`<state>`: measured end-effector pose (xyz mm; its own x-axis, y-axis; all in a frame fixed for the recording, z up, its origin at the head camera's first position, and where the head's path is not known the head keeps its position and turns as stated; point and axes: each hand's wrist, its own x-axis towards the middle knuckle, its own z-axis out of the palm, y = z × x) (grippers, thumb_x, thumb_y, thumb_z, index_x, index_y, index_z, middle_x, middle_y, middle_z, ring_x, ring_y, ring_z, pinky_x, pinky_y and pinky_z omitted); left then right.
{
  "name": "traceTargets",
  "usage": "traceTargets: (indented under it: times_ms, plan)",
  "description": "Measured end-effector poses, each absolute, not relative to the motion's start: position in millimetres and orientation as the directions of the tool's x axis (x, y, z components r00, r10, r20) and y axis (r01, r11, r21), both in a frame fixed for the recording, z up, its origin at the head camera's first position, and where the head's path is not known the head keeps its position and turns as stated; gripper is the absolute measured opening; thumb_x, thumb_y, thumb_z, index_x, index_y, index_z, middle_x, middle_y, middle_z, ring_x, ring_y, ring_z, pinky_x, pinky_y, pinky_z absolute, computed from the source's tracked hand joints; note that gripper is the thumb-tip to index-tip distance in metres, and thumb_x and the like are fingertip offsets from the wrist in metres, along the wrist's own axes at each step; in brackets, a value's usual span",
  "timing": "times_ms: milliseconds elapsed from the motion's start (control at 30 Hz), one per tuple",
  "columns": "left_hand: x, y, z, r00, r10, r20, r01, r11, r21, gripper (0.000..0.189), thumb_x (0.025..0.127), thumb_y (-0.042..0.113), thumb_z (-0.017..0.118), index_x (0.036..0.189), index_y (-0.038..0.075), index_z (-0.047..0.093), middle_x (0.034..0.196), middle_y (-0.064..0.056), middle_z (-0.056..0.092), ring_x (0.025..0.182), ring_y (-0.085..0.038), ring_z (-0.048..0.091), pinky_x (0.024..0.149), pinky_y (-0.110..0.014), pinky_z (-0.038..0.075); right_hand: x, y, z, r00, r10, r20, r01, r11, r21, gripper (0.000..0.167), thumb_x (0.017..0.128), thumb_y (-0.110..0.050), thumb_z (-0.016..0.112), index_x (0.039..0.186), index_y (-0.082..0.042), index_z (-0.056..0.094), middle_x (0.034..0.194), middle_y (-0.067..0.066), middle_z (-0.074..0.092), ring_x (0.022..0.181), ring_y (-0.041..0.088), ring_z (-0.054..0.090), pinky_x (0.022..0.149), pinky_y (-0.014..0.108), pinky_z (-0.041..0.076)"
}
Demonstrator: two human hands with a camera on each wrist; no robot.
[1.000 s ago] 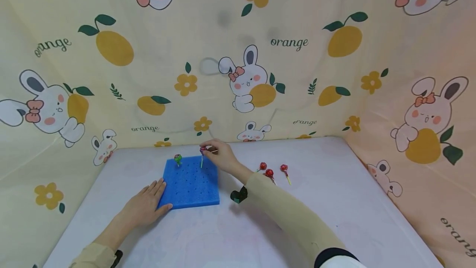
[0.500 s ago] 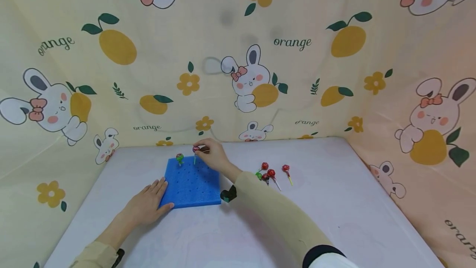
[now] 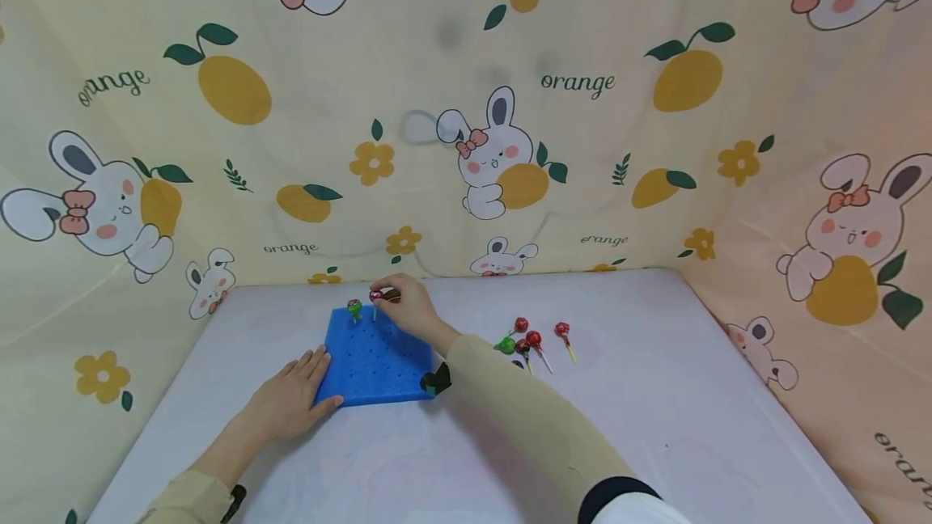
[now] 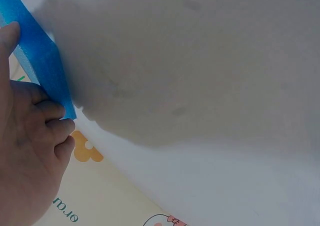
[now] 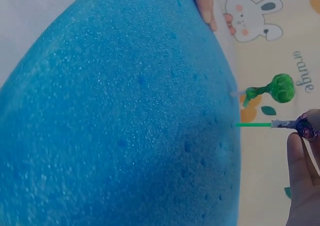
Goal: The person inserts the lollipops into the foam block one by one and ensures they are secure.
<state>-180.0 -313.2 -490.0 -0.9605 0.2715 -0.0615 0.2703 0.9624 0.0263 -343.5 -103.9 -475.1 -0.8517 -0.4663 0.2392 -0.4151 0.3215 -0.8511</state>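
Observation:
A blue foam board [image 3: 371,358] with rows of small holes lies on the table. My left hand [image 3: 287,399] rests along its left side, fingers extended, thumb at the near left corner; in the left wrist view its fingers [image 4: 52,111] touch the board's edge. Over the far part of the board, my right hand [image 3: 409,306] pinches a purple-red wrapped lollipop [image 3: 374,296] by its head. Its green stick [image 5: 254,125] points down to the board; whether the tip sits in a hole I cannot tell. To its left, a green lollipop [image 3: 354,307] stands upright in the board.
Right of the board lies a loose group of several lollipops, among them a green one [image 3: 506,344] and a red one [image 3: 535,339]. Another red lollipop [image 3: 563,330] lies apart, farther right. A printed cloth [image 3: 328,103] hangs behind the white table [image 3: 655,395].
My right hand has moved left over the board with the lollipop, closer to the standing green one. More of the loose lollipops now show past the sleeve. My left hand stays on the board.

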Motion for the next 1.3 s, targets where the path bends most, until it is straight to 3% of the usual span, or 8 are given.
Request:
traceTargets:
  times_ms: [1300]
  plan:
    - [-179.3,-311.6,-488.7,-0.961,0.268,-0.071,0.267,0.963,0.021,0.083,0.103,0.051,0.06,0.151,-0.014,0.042,0.158,-0.035,0.038,0.145,-0.051,0.039,0.118,-0.062,0.036,-337.2,-110.4,-491.0,-0.853,-0.488,0.184,-0.405,0.398,-0.823,0.024,0.102,-0.015,0.07,0.125,-0.019,0.074,0.125,-0.002,0.07,0.109,0.013,0.069,0.088,0.024,0.059]
